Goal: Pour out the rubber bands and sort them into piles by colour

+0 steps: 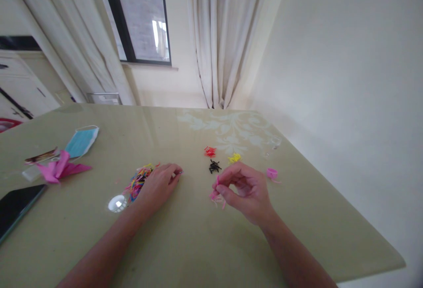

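My right hand (243,191) is closed in a pinch on a thin pink rubber band (217,179). Just below its fingertips lies a small pile of pink bands (216,197), partly hidden by the hand. My left hand (161,184) rests beside a mixed heap of coloured rubber bands (139,182) and covers part of it. Its thumb and forefinger meet, with a tiny bluish spot at the tips too small to name. Beyond my right hand are little piles of red bands (210,151), black bands (214,166) and yellow bands (234,158).
A pink coil (272,173) lies to the right. On the left are a shiny round object (117,203), a pink folded paper bird (61,169), a blue face mask (82,142) and a dark phone (20,206). A wall borders the table (198,252) on the right.
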### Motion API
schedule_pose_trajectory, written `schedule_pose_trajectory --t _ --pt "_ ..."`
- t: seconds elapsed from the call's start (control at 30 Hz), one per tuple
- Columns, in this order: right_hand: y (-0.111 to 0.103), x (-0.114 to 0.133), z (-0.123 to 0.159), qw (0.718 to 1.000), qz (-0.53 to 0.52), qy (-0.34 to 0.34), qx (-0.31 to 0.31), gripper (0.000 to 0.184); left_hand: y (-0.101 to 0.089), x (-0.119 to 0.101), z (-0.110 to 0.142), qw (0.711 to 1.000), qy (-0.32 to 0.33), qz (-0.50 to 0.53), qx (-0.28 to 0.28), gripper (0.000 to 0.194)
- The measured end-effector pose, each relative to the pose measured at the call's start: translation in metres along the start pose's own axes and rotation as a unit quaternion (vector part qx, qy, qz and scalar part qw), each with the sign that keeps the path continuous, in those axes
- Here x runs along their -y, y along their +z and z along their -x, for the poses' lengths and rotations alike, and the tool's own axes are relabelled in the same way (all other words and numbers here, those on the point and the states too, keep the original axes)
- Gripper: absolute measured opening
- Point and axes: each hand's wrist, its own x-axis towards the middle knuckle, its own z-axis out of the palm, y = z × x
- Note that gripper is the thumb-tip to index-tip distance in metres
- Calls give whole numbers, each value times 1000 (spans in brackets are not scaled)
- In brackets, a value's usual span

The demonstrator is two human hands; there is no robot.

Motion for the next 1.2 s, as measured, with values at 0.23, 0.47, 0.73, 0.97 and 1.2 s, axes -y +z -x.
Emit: schedule_pose_trajectory --t 0.23,0.47,0.73,0.97,1.2 --pt "-7 -5 0 1000 19 -10 -2 9 -4 1 0 1000 17 3 -11 20" --pt "-17 -12 -4 999 31 -26 10 7 -11 -3 -2 1000 -6 9 -3 28" --pt "-35 -16 -14 959 224 68 158 17 -12 3 -1 999 -3 44 -18 31" --pt "-41 -40 -10 907 303 189 223 12 -13 2 -1 997 -37 55 -41 26" --pt "-41 -42 -11 894 342 180 226 16 -17 -2 -1 993 -72 77 -59 24"
